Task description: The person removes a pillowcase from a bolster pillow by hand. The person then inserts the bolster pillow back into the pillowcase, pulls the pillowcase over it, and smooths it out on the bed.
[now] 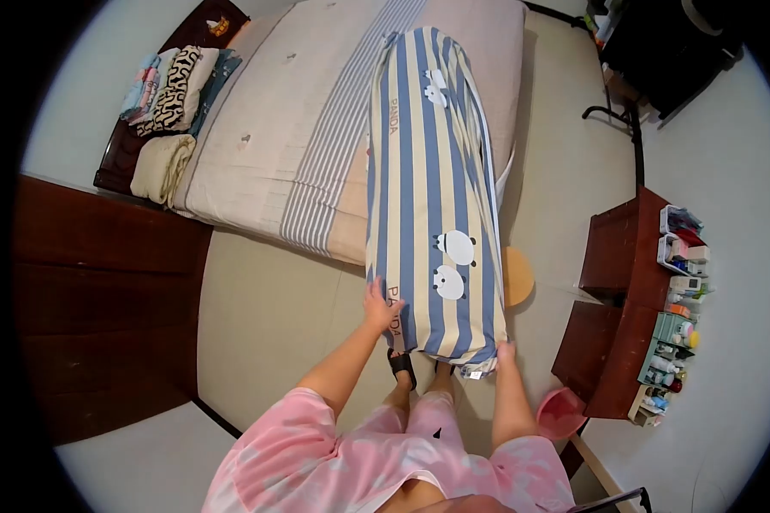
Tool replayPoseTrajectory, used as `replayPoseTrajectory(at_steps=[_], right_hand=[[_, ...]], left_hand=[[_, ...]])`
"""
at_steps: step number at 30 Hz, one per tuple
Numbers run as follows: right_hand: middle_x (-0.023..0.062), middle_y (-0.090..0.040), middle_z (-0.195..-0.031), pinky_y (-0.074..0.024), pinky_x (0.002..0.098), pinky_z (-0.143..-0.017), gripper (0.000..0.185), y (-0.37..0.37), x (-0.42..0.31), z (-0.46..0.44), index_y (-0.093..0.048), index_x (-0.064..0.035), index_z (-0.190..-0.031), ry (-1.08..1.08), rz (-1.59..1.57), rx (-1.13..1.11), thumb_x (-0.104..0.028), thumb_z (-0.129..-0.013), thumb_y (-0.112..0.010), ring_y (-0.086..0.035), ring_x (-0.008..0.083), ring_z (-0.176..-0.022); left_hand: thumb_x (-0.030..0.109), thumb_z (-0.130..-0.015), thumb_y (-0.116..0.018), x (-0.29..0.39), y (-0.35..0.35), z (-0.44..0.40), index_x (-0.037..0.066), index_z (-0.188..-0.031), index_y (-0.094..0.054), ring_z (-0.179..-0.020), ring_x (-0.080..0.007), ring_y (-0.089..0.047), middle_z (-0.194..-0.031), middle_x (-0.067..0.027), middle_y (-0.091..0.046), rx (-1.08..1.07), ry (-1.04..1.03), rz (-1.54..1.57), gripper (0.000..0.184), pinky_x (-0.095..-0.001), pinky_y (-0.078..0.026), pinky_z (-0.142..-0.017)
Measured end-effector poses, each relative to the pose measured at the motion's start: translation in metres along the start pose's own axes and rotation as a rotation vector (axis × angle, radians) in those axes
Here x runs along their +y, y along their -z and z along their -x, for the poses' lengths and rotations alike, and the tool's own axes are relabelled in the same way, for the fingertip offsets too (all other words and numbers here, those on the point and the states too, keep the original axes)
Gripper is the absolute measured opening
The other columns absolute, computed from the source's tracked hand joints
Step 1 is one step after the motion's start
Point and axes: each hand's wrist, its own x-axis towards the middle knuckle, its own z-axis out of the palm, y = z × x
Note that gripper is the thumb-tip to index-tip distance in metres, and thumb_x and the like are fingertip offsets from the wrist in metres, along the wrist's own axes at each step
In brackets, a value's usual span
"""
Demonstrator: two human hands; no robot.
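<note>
A long blue-and-cream striped cloth (pixel 413 188) with panda pictures and the word PANDA stretches away from me, its far end rounded over the bed. What lies under it is hidden. My left hand (pixel 381 308) rests on its near left edge, fingers spread against the fabric. At the near right corner, my right hand (pixel 505 352) has its fingers closed on the cloth's edge. A small white tag (pixel 476 374) shows on the bunched near hem. Folds run along the cloth's right side.
The bed (pixel 265 145) stands ahead, with folded textiles (pixel 175 90) at its left. A round tan seat or disc (pixel 518 275) shows right of the cloth. Farther right are a dark red dresser (pixel 642 265) holding toiletries and a pink basin (pixel 561 414). A wooden cabinet (pixel 111 308) stands left.
</note>
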Motion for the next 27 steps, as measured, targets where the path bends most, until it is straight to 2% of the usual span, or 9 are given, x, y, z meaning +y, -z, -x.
replayPoseTrajectory(at_steps=[2,5,8,11,15,18,21,24,27], right_hand=[[0.0233,-0.058,-0.108,-0.0425,0.0408,-0.092,0.04,0.011,-0.022,0.01,-0.049,0.0063,-0.113,0.094,0.415,0.072,-0.005,-0.074,-0.05,-0.056,0.0387,-0.102],[0.0283,-0.056,-0.11,-0.0418,0.0435,-0.094,0.038,0.018,-0.011,-0.012,-0.048,0.0058,-0.116,0.148,0.588,0.048,-0.007,-0.08,-0.048,-0.053,0.0423,-0.107],[0.0266,-0.054,-0.114,-0.0416,0.0427,-0.096,0.041,0.017,-0.023,-0.017,-0.047,0.0031,-0.119,0.061,0.596,0.039,-0.005,-0.079,-0.048,-0.053,0.0406,-0.109],[0.0239,-0.05,-0.122,-0.0391,0.0417,-0.099,0.048,0.015,-0.034,-0.015,-0.044,0.0005,-0.123,-0.031,0.587,0.053,-0.004,-0.077,-0.054,-0.048,0.0388,-0.115],[0.021,-0.045,-0.128,-0.0359,0.0414,-0.101,0.057,0.007,-0.041,-0.009,-0.042,-0.0033,-0.127,0.165,0.634,0.151,-0.006,-0.073,-0.061,-0.042,0.0365,-0.121],[0.0196,-0.045,-0.126,-0.0359,0.041,-0.101,0.058,-0.006,-0.031,-0.018,-0.043,-0.0042,-0.126,0.402,0.584,0.074,-0.007,-0.072,-0.063,-0.042,0.0352,-0.119],[0.0187,-0.046,-0.124,-0.038,0.0398,-0.099,0.057,-0.043,-0.052,-0.002,-0.043,-0.0041,-0.126,0.505,0.438,-0.12,-0.007,-0.073,-0.061,-0.044,0.0341,-0.116],[0.0185,-0.044,-0.124,-0.0394,0.0382,-0.097,0.055,-0.077,-0.101,0.045,-0.042,-0.0036,-0.126,0.531,0.37,-0.298,-0.008,-0.075,-0.06,-0.045,0.0332,-0.114],[0.0196,-0.041,-0.127,-0.0389,0.0383,-0.098,0.056,-0.107,-0.119,0.071,-0.04,-0.0035,-0.129,0.572,0.355,-0.455,-0.014,-0.079,-0.062,-0.045,0.0335,-0.115]], left_hand=[[0.029,-0.062,-0.081,-0.016,-0.009,-0.013,0.0,-0.141,-0.021,-0.125,-0.0411,-0.035,-0.135,-0.0268,-0.034,0.034,0.039,0.029,0.103,-0.0452,-0.031,-0.105],[0.03,-0.06,-0.083,-0.024,-0.024,-0.015,-0.003,-0.14,-0.018,-0.125,-0.0396,-0.038,-0.134,-0.0268,-0.037,-0.042,0.189,0.11,0.109,-0.0417,-0.033,-0.104],[0.035,-0.061,-0.083,-0.046,-0.049,-0.013,-0.002,-0.141,-0.017,-0.126,-0.0391,-0.037,-0.136,-0.0266,-0.036,-0.122,0.239,0.348,0.111,-0.0426,-0.032,-0.105],[0.043,-0.06,-0.082,-0.034,-0.051,-0.003,-0.001,-0.143,-0.014,-0.128,-0.0386,-0.035,-0.138,-0.0265,-0.034,-0.103,0.288,0.165,0.115,-0.0429,-0.031,-0.106],[0.05,-0.057,-0.082,-0.02,-0.049,0.004,0.002,-0.144,-0.009,-0.13,-0.0381,-0.033,-0.14,-0.0266,-0.029,-0.077,0.526,0.044,0.123,-0.0429,-0.03,-0.107],[0.048,-0.061,-0.081,-0.033,-0.056,0.007,0.003,-0.145,-0.007,-0.126,-0.0363,-0.038,-0.137,-0.0254,-0.035,-0.039,0.485,0.17,0.121,-0.0406,-0.035,-0.104],[0.044,-0.068,-0.079,-0.026,-0.038,0.015,0.003,-0.145,-0.013,-0.113,-0.0303,-0.051,-0.127,-0.0221,-0.047,-0.022,0.639,0.649,0.11,-0.0363,-0.044,-0.093],[0.036,-0.077,-0.074,-0.044,-0.029,0.025,0.0,-0.136,-0.036,-0.094,-0.0217,-0.059,-0.109,-0.0151,-0.06,-0.035,0.745,0.729,0.078,-0.0327,-0.048,-0.08],[0.024,-0.084,-0.067,-0.045,-0.025,0.039,-0.001,-0.113,-0.054,-0.084,-0.0171,-0.06,-0.094,-0.0083,-0.064,0.018,0.611,0.802,0.04,-0.0311,-0.048,-0.075]])
